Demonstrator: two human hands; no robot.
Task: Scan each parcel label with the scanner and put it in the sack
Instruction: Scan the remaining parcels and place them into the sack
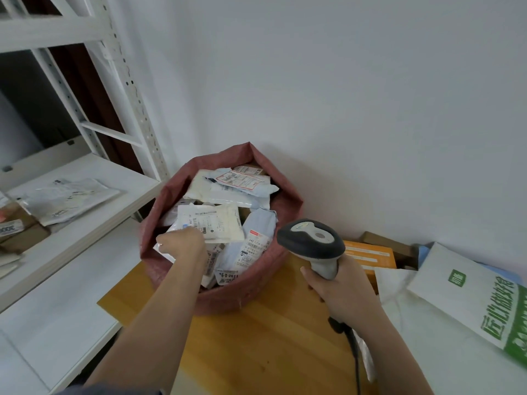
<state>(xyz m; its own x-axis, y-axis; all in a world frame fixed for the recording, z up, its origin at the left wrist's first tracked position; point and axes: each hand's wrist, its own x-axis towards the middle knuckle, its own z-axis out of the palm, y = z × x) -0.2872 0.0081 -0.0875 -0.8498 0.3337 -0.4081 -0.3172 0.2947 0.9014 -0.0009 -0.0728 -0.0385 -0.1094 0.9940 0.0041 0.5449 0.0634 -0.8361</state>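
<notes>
A dusty-red woven sack [159, 201] stands open on the wooden table [268, 332], holding several labelled white and pale-blue parcels. My left hand [182, 243] reaches into its near side and grips the lower edge of a flat white parcel [211, 220] whose label faces up on top of the pile. My right hand [339, 289] holds a grey handheld scanner [313, 240] by its handle, just right of the sack, head pointing left toward the parcels. Its dark cable [353, 349] trails down toward me.
A white metal shelf [94, 212] on the left carries a clear bagged parcel [68, 201] and brown boxes [20, 232]. At the right lie an orange box [373, 258], a brown carton [390, 243] and a white bag with green print [467, 297]. A white wall stands behind.
</notes>
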